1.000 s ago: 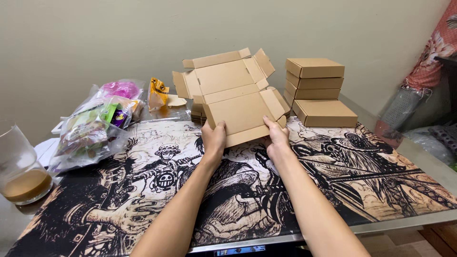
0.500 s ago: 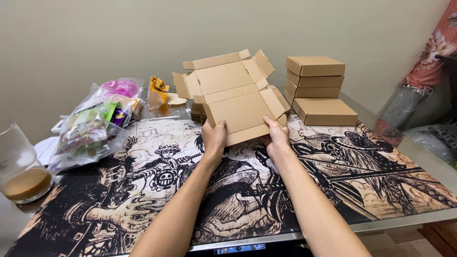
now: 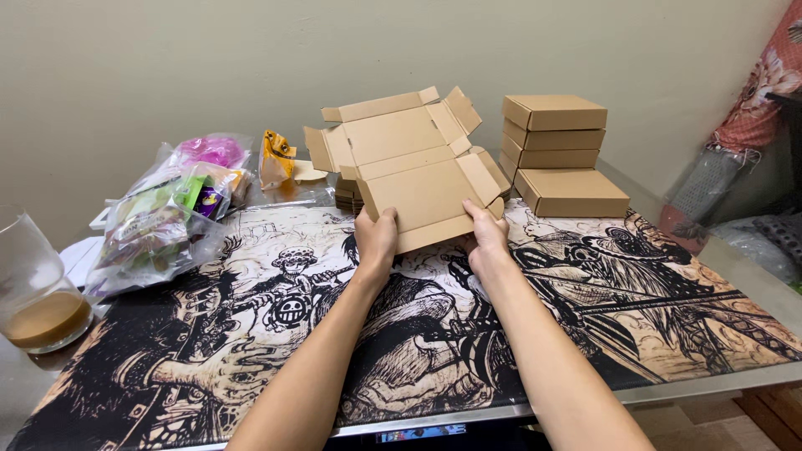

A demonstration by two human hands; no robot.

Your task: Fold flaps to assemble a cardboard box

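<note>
gripping a flat, unfolded cardboard box point(image 3: 413, 163) with left hand point(image 3: 376, 240) and right hand point(image 3: 487, 240).

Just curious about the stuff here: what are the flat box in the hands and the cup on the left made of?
Box: looks like plain brown cardboard, matte, with creased flaps. Cup: clear glass or plastic, hard to tell; the tan drink shows through its wall.

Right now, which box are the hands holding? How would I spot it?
Look at the table mat with the black cartoon drawing. Above its far edge, the left hand and right hand hold a brown cardboard box. Unlike the closed boxes stacked to its right, it is open, flaps sticking out.
</note>
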